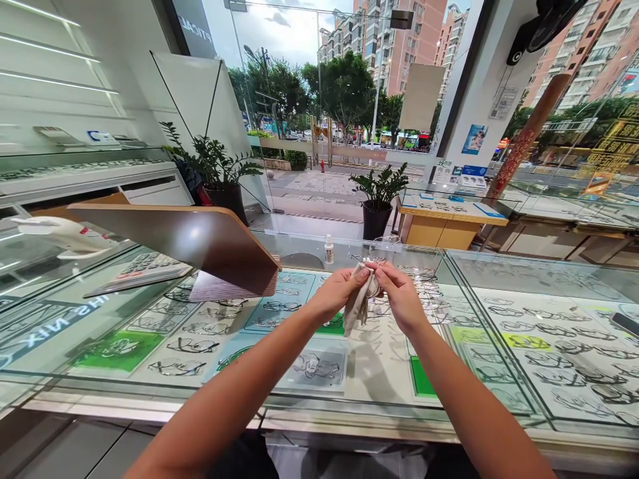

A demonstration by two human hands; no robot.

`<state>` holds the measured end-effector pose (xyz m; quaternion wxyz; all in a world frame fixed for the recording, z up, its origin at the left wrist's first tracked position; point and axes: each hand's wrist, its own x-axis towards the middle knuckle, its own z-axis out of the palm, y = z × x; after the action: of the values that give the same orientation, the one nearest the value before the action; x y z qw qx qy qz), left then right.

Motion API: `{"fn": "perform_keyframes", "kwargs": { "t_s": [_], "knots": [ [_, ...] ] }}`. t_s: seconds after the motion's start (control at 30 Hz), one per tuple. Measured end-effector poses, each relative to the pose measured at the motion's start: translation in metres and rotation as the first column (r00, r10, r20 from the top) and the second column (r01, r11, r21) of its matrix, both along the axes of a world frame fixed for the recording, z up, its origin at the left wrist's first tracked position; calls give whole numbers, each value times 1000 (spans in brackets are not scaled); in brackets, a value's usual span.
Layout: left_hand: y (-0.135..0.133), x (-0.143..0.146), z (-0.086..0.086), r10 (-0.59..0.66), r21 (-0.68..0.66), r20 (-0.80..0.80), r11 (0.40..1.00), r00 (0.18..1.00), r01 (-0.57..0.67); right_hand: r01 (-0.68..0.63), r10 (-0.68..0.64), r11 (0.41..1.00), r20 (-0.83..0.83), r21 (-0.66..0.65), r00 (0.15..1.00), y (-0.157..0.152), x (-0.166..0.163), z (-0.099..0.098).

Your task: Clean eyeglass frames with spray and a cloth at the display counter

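Above the glass display counter, my left hand is closed on a pale grey-beige cloth, which hangs down below the fingers. My right hand pinches a pair of glasses with a thin rim, pressed against the cloth; the fingers hide most of it. Both hands nearly touch each other. Just beyond my left hand, a small white bottle stands upright on the counter top. Several pairs of glasses lie under the glass, among them a clear-looking frame on a pale tray below my hands.
A brown tilted panel rises at the left, close to a calculator-like keypad and a white handheld device. The glass counter continues to the right. Beyond stand potted plants and a wooden display table.
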<state>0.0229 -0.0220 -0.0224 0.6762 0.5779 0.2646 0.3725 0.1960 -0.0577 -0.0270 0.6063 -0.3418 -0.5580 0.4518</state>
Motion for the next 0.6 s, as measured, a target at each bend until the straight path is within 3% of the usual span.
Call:
{"fn": "perform_keyframes", "kwargs": {
  "t_s": [0.33,0.6],
  "knots": [
    [-3,3,-2,35,-20,58,999,998,-34,38,-48,994,97,102,994,-4,-1,3],
    [-11,6,1,29,-53,69,998,997,-25,58,-59,998,12,39,998,-1,2,1]
  ]
}}
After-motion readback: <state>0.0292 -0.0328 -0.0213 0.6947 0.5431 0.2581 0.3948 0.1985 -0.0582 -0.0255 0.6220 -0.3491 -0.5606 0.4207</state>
